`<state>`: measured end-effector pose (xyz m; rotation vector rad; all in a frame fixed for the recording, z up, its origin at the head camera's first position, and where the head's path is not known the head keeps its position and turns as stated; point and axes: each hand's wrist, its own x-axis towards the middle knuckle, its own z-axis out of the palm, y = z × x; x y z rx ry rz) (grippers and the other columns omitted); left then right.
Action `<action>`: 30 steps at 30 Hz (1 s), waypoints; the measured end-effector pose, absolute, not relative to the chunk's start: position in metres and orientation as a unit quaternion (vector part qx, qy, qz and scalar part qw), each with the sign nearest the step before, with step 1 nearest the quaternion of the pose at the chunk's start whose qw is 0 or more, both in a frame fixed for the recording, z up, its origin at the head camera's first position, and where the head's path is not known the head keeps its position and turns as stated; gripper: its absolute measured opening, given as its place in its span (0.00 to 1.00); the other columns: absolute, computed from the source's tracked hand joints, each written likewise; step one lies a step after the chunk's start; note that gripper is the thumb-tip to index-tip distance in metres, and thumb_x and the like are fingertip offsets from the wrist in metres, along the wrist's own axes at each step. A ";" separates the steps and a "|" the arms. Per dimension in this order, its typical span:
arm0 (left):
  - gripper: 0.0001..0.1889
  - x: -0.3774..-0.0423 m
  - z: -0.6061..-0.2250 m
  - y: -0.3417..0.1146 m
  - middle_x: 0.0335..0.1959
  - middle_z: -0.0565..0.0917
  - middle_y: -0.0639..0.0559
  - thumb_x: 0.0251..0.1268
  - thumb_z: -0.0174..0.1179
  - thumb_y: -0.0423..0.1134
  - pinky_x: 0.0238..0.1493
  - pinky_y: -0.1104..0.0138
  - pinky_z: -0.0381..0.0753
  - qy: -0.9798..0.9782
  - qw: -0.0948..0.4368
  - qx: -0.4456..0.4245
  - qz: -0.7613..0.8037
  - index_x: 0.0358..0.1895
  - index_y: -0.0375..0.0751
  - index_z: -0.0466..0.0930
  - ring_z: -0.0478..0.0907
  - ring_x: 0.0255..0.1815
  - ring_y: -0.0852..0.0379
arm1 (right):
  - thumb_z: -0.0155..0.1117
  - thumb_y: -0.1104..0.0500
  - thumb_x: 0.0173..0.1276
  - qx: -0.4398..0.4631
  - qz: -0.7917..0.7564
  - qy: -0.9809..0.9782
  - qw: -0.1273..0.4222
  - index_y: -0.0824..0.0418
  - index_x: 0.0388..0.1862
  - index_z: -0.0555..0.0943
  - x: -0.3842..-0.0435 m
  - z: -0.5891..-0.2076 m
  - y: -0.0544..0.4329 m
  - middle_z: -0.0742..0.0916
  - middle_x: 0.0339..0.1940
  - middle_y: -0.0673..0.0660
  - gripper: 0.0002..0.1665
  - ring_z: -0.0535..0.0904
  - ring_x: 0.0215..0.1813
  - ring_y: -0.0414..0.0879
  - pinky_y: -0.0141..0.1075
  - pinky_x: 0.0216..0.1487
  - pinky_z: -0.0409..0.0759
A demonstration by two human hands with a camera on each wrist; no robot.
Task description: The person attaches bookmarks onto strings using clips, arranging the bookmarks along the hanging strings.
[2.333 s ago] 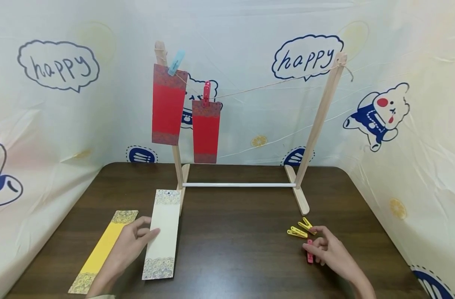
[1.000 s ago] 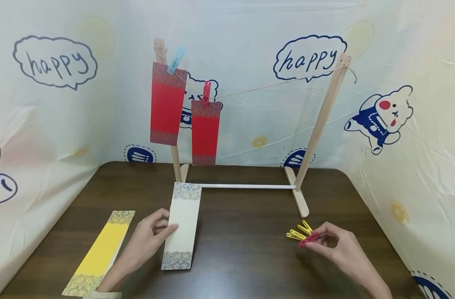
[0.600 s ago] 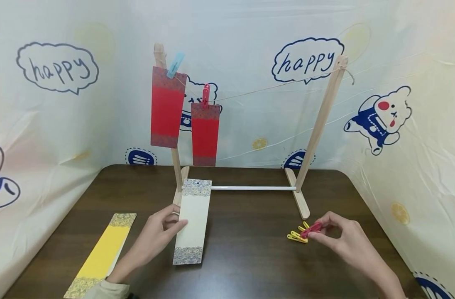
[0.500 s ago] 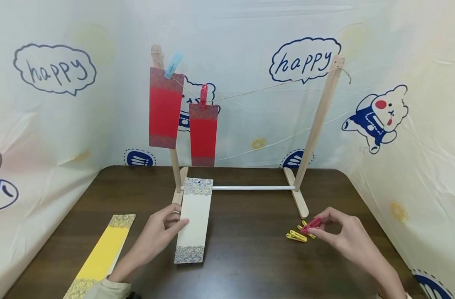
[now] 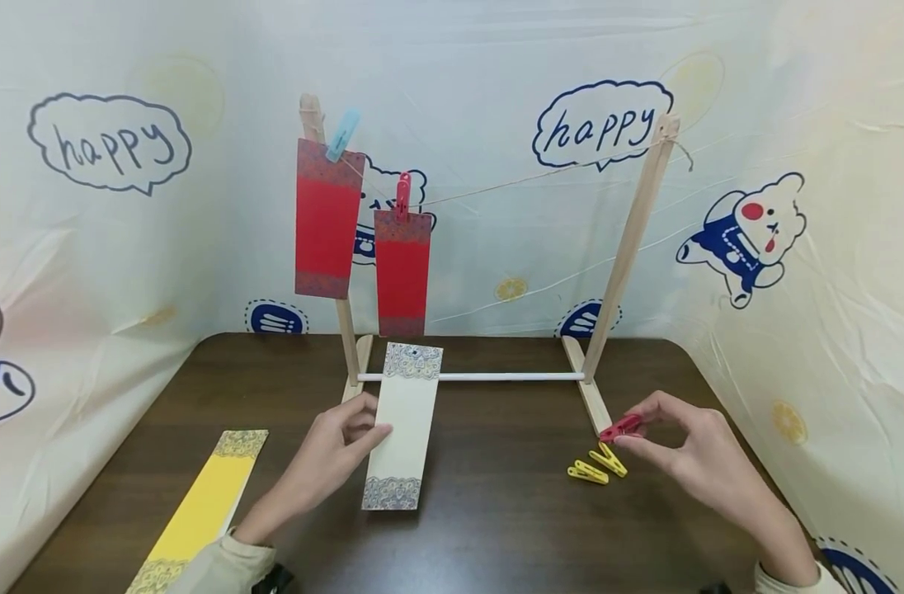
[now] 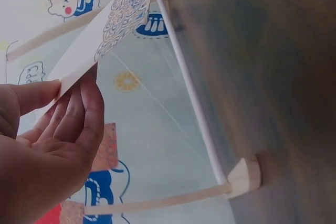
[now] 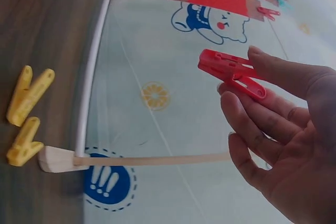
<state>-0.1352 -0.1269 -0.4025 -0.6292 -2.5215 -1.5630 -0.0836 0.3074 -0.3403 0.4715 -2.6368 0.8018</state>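
Observation:
My left hand (image 5: 333, 454) pinches the left edge of a white card (image 5: 403, 425) with patterned bands at both ends, holding it raised in front of the rack's white rod. In the left wrist view the thumb lies on one face of the card and the fingers behind it. My right hand (image 5: 693, 454) pinches a red clothespin (image 5: 619, 427) between thumb and fingertips, just above two yellow clothespins (image 5: 608, 459) on the table. Two red cards hang from the string: the left one (image 5: 326, 227) by a light blue clothespin (image 5: 343, 136), the other (image 5: 402, 268) by a red clothespin (image 5: 403, 196).
A yellow card (image 5: 200, 503) lies on the table at the left, partly behind my left forearm. The wooden rack's right post (image 5: 630, 256) leans outward, and its foot (image 5: 587, 388) reaches near the yellow clothespins. A string (image 5: 526, 179) runs slackly between the posts.
My left hand has brought the white card to the right and upward, away from the yellow card. The right hand has picked the red clothespin up off the table and raised it.

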 end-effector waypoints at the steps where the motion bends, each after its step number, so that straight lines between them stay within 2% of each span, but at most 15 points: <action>1: 0.07 -0.136 -0.401 -0.125 0.31 0.86 0.56 0.65 0.65 0.30 0.36 0.68 0.82 -0.829 0.056 -0.209 -0.516 0.42 0.43 0.77 0.85 0.31 0.61 | 0.82 0.58 0.52 0.175 0.277 -0.928 0.175 0.45 0.36 0.82 -0.084 -0.338 0.307 0.86 0.30 0.36 0.18 0.82 0.34 0.35 0.26 0.40 0.77; 10: 0.09 -0.152 -0.389 -0.111 0.36 0.87 0.50 0.64 0.67 0.31 0.42 0.67 0.85 -0.828 0.054 -0.215 -0.515 0.45 0.40 0.80 0.85 0.35 0.60 | 0.82 0.60 0.52 0.221 0.238 -0.921 0.213 0.45 0.36 0.83 -0.092 -0.313 0.301 0.88 0.33 0.37 0.18 0.83 0.35 0.35 0.25 0.38 0.78; 12: 0.09 -0.157 -0.386 -0.108 0.38 0.88 0.48 0.64 0.67 0.31 0.43 0.65 0.85 -0.827 0.058 -0.221 -0.513 0.45 0.39 0.80 0.86 0.36 0.59 | 0.81 0.61 0.52 0.231 0.237 -0.918 0.219 0.47 0.36 0.83 -0.094 -0.308 0.298 0.88 0.33 0.38 0.17 0.83 0.34 0.36 0.25 0.36 0.78; 14: 0.10 -0.161 -0.382 -0.105 0.39 0.88 0.48 0.64 0.67 0.31 0.44 0.63 0.85 -0.829 0.063 -0.226 -0.508 0.46 0.40 0.79 0.86 0.36 0.58 | 0.81 0.63 0.52 0.240 0.234 -0.915 0.224 0.48 0.37 0.84 -0.096 -0.301 0.295 0.88 0.33 0.39 0.17 0.84 0.36 0.36 0.25 0.38 0.80; 16: 0.10 -0.166 -0.377 -0.102 0.40 0.88 0.47 0.64 0.67 0.32 0.45 0.62 0.85 -0.831 0.065 -0.229 -0.503 0.47 0.40 0.79 0.86 0.36 0.58 | 0.80 0.65 0.53 0.250 0.238 -0.910 0.229 0.50 0.38 0.84 -0.098 -0.295 0.293 0.88 0.34 0.42 0.17 0.82 0.34 0.37 0.24 0.34 0.79; 22: 0.12 -0.179 -0.362 -0.091 0.41 0.87 0.47 0.64 0.67 0.33 0.46 0.60 0.85 -0.828 0.066 -0.235 -0.505 0.49 0.40 0.79 0.86 0.36 0.56 | 0.77 0.70 0.54 0.294 0.247 -0.887 0.257 0.55 0.41 0.85 -0.107 -0.275 0.283 0.89 0.36 0.46 0.18 0.82 0.36 0.38 0.24 0.31 0.79; 26: 0.12 -0.188 -0.355 -0.083 0.42 0.87 0.45 0.64 0.67 0.32 0.47 0.59 0.85 -0.810 0.069 -0.246 -0.528 0.49 0.38 0.79 0.87 0.37 0.54 | 0.74 0.70 0.57 0.325 0.249 -0.873 0.265 0.55 0.43 0.85 -0.116 -0.261 0.275 0.89 0.38 0.45 0.16 0.85 0.40 0.38 0.22 0.38 0.80; 30: 0.11 -0.196 -0.348 -0.076 0.42 0.87 0.45 0.65 0.66 0.33 0.48 0.61 0.85 -0.798 0.068 -0.249 -0.544 0.48 0.37 0.79 0.87 0.38 0.53 | 0.73 0.71 0.58 0.346 0.247 -0.862 0.277 0.57 0.42 0.85 -0.125 -0.247 0.265 0.90 0.37 0.47 0.15 0.86 0.39 0.38 0.21 0.39 0.80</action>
